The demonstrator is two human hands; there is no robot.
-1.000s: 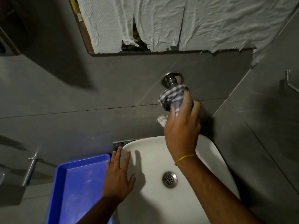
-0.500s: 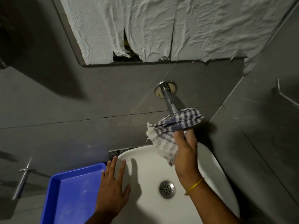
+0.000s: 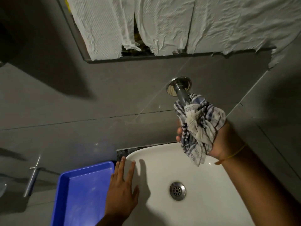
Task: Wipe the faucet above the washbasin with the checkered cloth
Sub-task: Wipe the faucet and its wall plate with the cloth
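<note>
Your right hand (image 3: 218, 141) grips the blue-and-white checkered cloth (image 3: 197, 126), bunched above your fingers (image 3: 179, 132) around the chrome wall faucet (image 3: 180, 93); left hand (image 3: 121, 193) rests flat, fingers spread, on the white washbasin (image 3: 203, 201) rim.

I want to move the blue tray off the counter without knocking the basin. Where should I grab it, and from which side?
Take the blue tray by its raised far rim, pinching it from above, coming in from the left. Its right edge sits tight beside the washbasin, and the left hand lies flat across that gap, so the right side probably gives the fingers little room.
</note>
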